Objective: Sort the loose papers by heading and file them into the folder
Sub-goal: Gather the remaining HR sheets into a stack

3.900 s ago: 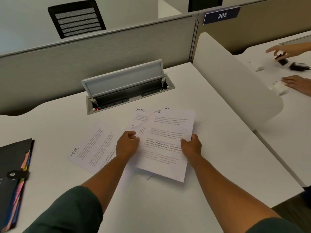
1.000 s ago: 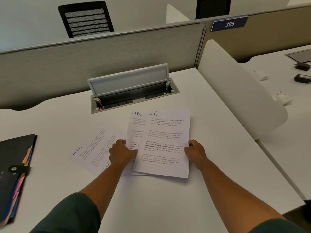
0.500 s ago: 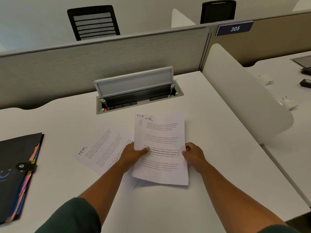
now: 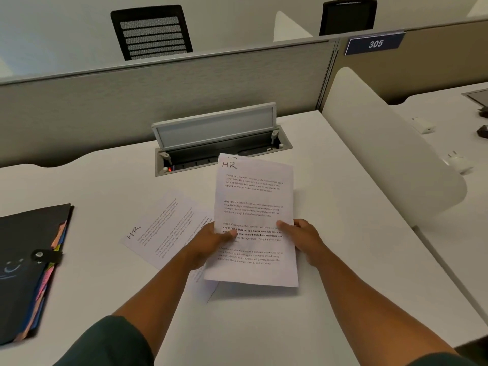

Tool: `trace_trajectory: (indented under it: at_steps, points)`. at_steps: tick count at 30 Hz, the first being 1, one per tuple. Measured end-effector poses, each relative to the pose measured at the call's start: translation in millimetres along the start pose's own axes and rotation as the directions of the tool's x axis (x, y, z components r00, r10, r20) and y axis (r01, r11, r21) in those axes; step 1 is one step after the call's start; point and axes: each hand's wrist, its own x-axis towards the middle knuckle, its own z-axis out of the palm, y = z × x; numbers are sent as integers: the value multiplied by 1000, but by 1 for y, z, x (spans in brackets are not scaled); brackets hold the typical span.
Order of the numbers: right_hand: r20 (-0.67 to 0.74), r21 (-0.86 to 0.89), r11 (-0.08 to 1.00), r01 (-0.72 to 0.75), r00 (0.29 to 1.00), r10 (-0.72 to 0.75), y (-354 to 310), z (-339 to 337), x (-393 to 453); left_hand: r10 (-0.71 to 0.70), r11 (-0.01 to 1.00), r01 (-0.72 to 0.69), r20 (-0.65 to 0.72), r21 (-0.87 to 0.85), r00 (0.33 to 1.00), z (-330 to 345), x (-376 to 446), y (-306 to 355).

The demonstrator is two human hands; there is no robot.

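From the head camera, a black folder (image 4: pixel 25 262) lay shut at the left edge of the white desk (image 4: pixel 343 286). A strap with a round snap held it closed. Colored tab edges, pink, orange, yellow and blue, stuck out along its right side. What papers were inside could not be seen.

A gray box (image 4: pixel 221 146) was sunk into the desk near the back wall. Its lid stood up, and dark sockets and a small red light showed inside.

The left hand (image 4: pixel 208 244) and the right hand (image 4: pixel 301 239) both held a small stack of papers (image 4: pixel 253 207), lifted a bit off the desk. Each thumb was pressed on top of the front sheet, and the other fingers were curled under the stack. The hands pinched it from the left side and the right side.

Another sheet (image 4: pixel 163 225) lay flat on the desk, just left of the stack and turned at an angle. It was partly under the left hand.

A gray divider wall (image 4: pixel 158 96) ran behind the desk. A white curved panel (image 4: pixel 390 159) stood on the right side. Two black chairs (image 4: pixel 151 33) showed beyond the wall. On the next desk sat small white plugs (image 4: pixel 455 161).

The front sheet of the stack said "HR" in handwriting at the top. The loose sheet said "HR" too. A blue sign (image 4: pixel 375 43) on the wall read "305".
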Motion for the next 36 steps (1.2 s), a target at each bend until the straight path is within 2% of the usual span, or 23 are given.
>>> trace_trajectory:
  at_steps: [4,7,11,14,16,20,22,25,26,29,33,36]
  points:
    - [66,43,999,13,998,-15,-6,3,0,-13,1000,13,-28,-6,1000,-4,-3,-1]
    - [71,35,998,48,996,-50,-8,6,0,8,995,4,-124,98,992,-6,-5,-1]
    - [7,-59,995,80,997,-80,-7,10,0,43,993,-21,-203,113,978,-10,-5,-5]
    - [-61,-168,980,106,991,-118,-10,11,-4,21,998,1,-369,61,929,-17,-2,-17]
    - [-72,-195,973,127,987,-143,-10,13,-5,-15,994,71,-539,83,842,-24,-1,-27]
    - [-101,-217,967,133,982,-158,-9,20,-4,-61,930,335,-840,148,539,-37,-10,-39]
    - [-109,-212,967,142,980,-168,-10,25,-4,-130,901,428,-894,74,429,-44,-18,-41]
    - [-91,-199,967,157,980,-178,-14,34,-8,-242,879,474,-905,-51,351,-53,-28,-46]
    - [-82,-203,965,164,980,-184,-15,37,-8,-251,879,473,-900,-58,356,-55,-30,-48]
    - [-64,-214,961,177,979,-195,-19,42,-11,-226,920,389,-876,-48,426,-58,-32,-56]
    - [-49,-215,960,181,979,-196,-21,46,-16,-253,950,289,-826,-115,504,-72,-32,-66]
    - [-30,-211,963,167,984,-177,-20,47,-17,-214,957,288,-776,-43,594,-73,-33,-68]
